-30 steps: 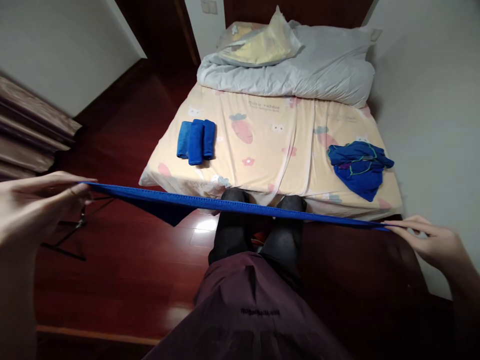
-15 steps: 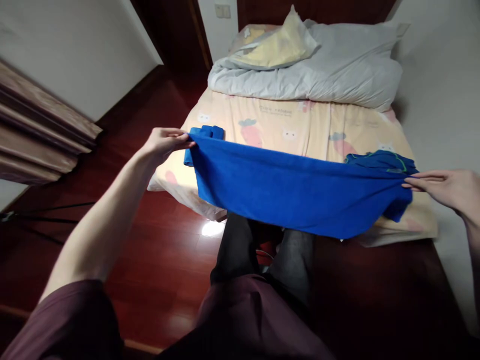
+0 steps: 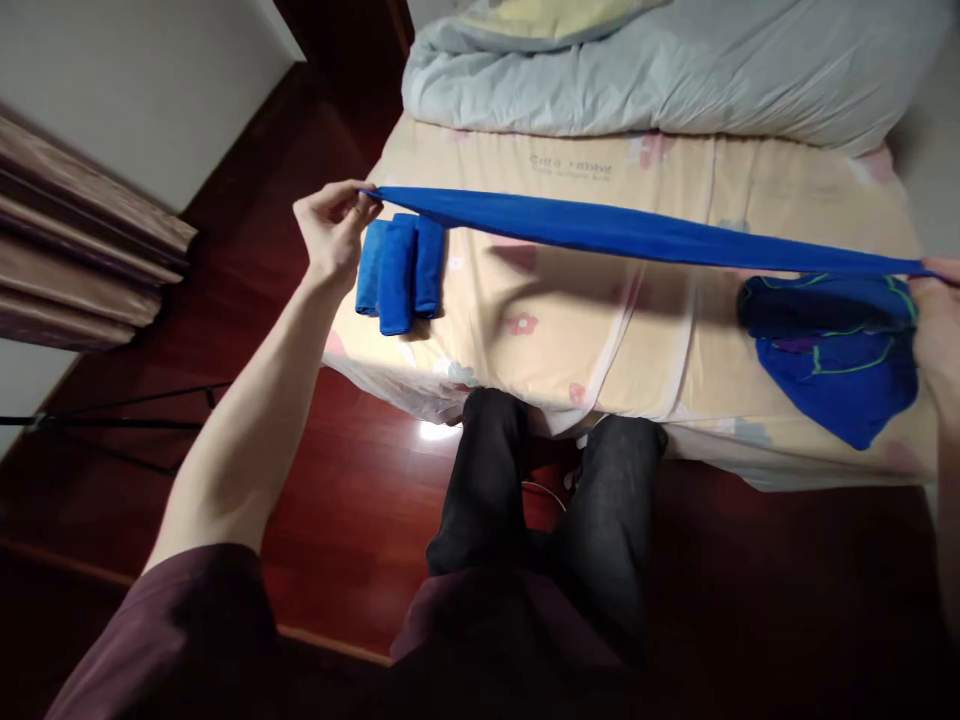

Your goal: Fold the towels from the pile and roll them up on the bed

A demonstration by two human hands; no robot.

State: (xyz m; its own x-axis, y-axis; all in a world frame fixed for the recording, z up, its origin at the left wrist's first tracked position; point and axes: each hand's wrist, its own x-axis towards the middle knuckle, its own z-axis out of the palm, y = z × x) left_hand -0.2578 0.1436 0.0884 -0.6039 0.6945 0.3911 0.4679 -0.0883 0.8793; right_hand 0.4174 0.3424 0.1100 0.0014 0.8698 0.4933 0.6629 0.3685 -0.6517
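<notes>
A blue towel (image 3: 600, 225) is stretched taut between my two hands above the bed, seen almost edge-on as a long narrow band. My left hand (image 3: 335, 222) pinches its left corner. At the right picture edge, my right hand (image 3: 939, 310) grips the other end; part of that hand is cut off. Below my left hand, several rolled blue towels (image 3: 397, 275) lie side by side on the bed. A loose heap of blue cloths with green edging (image 3: 840, 350) rests on the bed beside my right hand.
The bed (image 3: 555, 330) has a pale peach sheet with printed figures. A grey quilt (image 3: 637, 75) is bunched at its far end, under a yellow pillow (image 3: 555, 15). Curtains (image 3: 90, 250) hang at the left, near thin black stand legs (image 3: 127, 425) on the red floor.
The towel has gone from hanging as a broad sheet to a raised, taut strip. My hands have moved up and farther apart. The view has tipped down, showing more of the rolls and heap.
</notes>
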